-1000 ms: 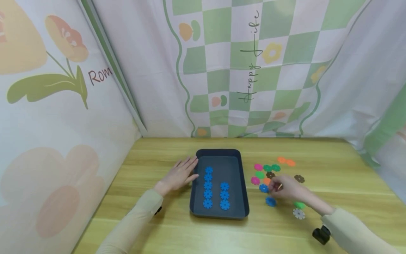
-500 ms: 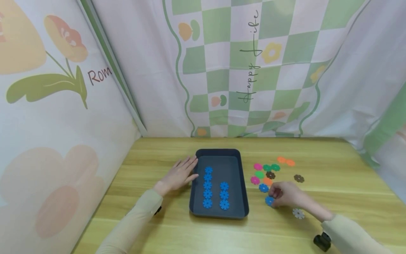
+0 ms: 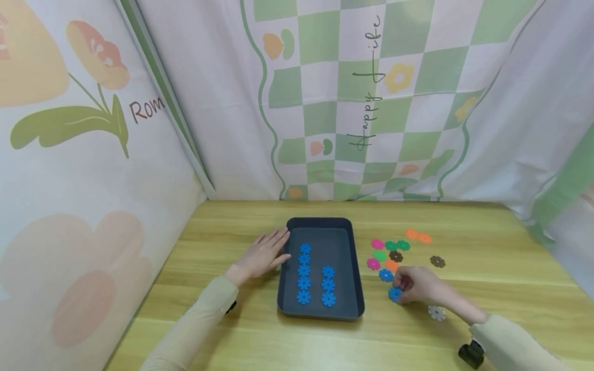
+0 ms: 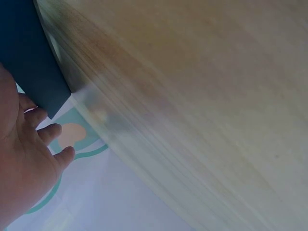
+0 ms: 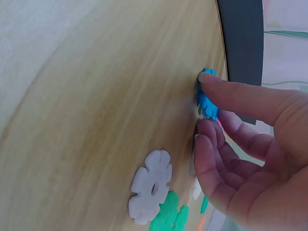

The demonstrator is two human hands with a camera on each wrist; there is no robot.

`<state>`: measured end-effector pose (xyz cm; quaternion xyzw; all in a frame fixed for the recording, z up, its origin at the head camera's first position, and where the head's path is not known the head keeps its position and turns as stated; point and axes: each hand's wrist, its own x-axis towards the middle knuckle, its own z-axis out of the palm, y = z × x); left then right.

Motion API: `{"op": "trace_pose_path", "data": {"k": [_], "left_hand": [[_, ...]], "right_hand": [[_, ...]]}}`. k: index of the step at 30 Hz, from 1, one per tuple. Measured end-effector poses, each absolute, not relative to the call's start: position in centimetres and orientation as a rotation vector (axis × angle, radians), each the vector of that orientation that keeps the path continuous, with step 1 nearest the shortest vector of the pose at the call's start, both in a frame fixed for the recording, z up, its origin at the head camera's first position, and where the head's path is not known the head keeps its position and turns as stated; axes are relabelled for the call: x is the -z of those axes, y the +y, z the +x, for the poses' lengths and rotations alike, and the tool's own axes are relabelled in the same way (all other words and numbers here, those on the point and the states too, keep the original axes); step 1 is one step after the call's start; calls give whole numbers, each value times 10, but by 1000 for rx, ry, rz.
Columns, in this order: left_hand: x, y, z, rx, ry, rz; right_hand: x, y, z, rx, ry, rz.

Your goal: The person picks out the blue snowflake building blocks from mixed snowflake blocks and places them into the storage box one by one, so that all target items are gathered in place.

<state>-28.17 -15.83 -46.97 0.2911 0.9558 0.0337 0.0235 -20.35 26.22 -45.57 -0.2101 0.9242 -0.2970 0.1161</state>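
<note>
My right hand (image 3: 419,284) pinches a blue flower-shaped plastic disc (image 3: 395,294) just above or on the table to the right of the tray. In the right wrist view the thumb presses one side of this blue disc (image 5: 207,98), with the other fingers curled behind. A dark grey rectangular tray (image 3: 341,245) holds two columns of similar blue discs (image 3: 303,283), the left column longer. My left hand (image 3: 260,257) rests with spread fingers on the tray's left rim. In the left wrist view those fingers touch the tray's outer wall (image 4: 33,62).
Loose discs lie right of the tray: blue (image 3: 385,275), magenta (image 3: 373,264), light green (image 3: 379,255), dark green (image 3: 397,246), brown (image 3: 438,261) and orange (image 3: 418,236). A grey disc (image 3: 436,313) sits nearer me. Behind the table hangs a checkered curtain (image 3: 352,118).
My right hand has shifted slightly downward onto the nearer blue disc and now pinches it. A light green disc beside that wrist has become hidden. The left hand and tray stay put.
</note>
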Motion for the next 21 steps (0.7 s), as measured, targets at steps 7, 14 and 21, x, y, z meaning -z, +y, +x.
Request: {"op": "trace_pose_path", "data": {"k": [7, 14, 21], "left_hand": [[469, -158, -282, -119, 2961, 909], [469, -159, -282, -128, 2963, 919], [468, -159, -282, -118, 2956, 916]], "right_hand": [[456, 265, -204, 936, 2660, -606], [451, 264, -207, 968, 2625, -620], [433, 253, -222, 990, 2627, -741]]}}
